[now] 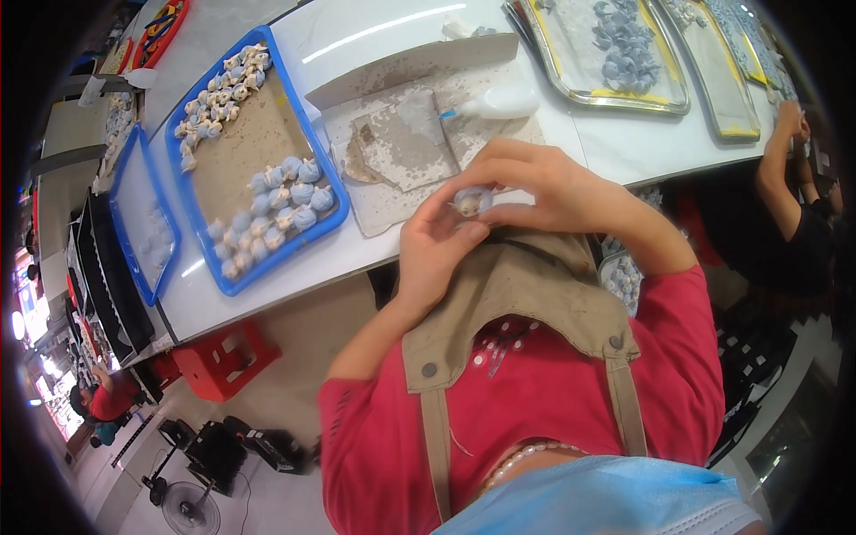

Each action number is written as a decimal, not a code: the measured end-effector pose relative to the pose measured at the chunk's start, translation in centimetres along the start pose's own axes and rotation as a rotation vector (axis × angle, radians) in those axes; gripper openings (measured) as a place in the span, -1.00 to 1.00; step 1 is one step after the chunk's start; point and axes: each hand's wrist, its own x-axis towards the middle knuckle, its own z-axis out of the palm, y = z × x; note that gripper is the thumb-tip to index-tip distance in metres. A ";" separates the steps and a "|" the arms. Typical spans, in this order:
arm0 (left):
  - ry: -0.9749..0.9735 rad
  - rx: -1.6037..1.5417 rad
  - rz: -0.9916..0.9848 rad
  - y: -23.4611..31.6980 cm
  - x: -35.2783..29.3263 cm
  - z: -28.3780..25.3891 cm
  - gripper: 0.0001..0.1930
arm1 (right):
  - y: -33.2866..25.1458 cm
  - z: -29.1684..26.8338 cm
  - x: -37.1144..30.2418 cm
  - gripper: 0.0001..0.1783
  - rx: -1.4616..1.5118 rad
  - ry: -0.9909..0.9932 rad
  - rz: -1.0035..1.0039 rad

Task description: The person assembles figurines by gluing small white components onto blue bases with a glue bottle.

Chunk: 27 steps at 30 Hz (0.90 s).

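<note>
My left hand point(439, 242) and my right hand point(551, 185) meet in front of my chest, fingers curled round a small figurine point(467, 203). It has a cream part and a pale blue part, and its finer shape is partly hidden by my fingers. Just beyond my hands lies a stained cardboard sheet point(379, 192) with a raised back flap. On it rests a white squeeze bottle point(501, 102) with a blue tip, lying on its side. To the left, a blue-rimmed tray point(333, 210) carries two groups of cream and pale blue figurines point(301, 193).
Metal trays stand at the far right; one point(615, 103) holds pale blue curled pieces point(624, 49). Another blue tray point(143, 223) is at the far left. A red stool point(227, 361) and a fan point(190, 506) are on the floor. A co-worker's arm point(778, 174) shows at right.
</note>
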 end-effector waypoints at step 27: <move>0.088 -0.058 -0.110 -0.5 -0.2 0.0 -0.57 | 0.1 1.9 -1.0 -0.59 0.079 0.167 0.293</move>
